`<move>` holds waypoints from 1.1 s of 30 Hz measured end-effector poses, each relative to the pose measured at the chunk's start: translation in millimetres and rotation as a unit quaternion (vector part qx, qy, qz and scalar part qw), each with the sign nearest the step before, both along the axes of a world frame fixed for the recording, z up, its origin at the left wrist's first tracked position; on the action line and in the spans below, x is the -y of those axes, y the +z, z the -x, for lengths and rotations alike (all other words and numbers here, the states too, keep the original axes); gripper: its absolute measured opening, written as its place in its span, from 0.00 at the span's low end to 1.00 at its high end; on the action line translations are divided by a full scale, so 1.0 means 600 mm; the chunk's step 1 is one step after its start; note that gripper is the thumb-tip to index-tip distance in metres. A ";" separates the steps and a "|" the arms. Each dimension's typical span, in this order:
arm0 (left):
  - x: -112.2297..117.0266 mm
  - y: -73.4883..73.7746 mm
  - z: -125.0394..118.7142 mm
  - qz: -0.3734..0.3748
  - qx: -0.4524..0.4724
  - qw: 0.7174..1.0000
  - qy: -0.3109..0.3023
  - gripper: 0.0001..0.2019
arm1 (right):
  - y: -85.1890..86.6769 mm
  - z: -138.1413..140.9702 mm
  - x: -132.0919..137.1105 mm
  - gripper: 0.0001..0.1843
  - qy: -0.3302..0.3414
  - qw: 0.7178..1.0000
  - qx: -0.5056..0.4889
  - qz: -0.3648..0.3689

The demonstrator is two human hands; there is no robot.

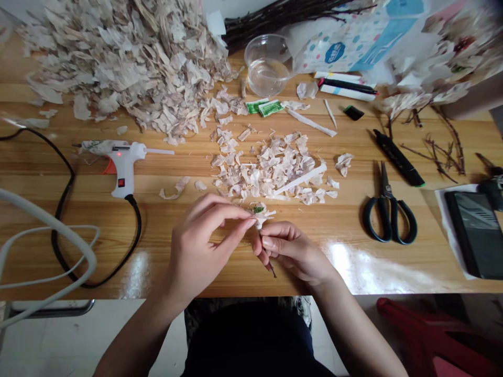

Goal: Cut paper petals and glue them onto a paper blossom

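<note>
A small handmade flower (pixel 260 214) with pale, papery petals and a green centre is between my two hands near the table's front edge. My right hand (pixel 288 248) is closed around its thin brown twig stem (pixel 273 269), whose lower end sticks out below the fingers. From the left, my left hand (pixel 210 241) pinches a petal at the flower's side between thumb and forefinger. Just beyond the flower lies a loose pile of pale dry petals (pixel 271 167), with a white strip (pixel 301 178) on it.
A white glue gun (pixel 128 159) with a lit red light and black cord (pixel 137 225) lies left. Black-handled scissors (pixel 387 209) and a black marker (pixel 398 157) lie right. Behind are a large petal heap (pixel 129 57), a clear plastic cup (pixel 267 73) and dark twigs (pixel 271 23).
</note>
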State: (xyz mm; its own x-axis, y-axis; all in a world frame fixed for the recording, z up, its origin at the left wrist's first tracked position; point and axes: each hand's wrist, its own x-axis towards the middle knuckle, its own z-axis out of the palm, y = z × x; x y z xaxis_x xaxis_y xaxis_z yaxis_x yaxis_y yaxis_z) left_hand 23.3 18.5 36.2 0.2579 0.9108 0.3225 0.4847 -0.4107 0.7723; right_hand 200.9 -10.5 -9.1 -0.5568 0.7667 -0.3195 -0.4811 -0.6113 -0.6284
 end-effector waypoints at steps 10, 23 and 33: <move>0.002 0.003 0.008 -0.018 -0.033 0.999 -0.008 0.05 | 0.009 0.002 -0.001 0.09 0.001 0.997 0.040 -0.059; 0.018 0.011 0.020 -0.081 -0.085 0.993 -0.017 0.08 | 0.018 0.007 0.001 0.07 -0.048 0.963 0.150 -0.217; 0.028 -0.003 0.051 -0.106 -0.074 0.991 -0.014 0.16 | 0.019 0.005 -0.004 0.19 -0.134 0.775 0.376 -0.490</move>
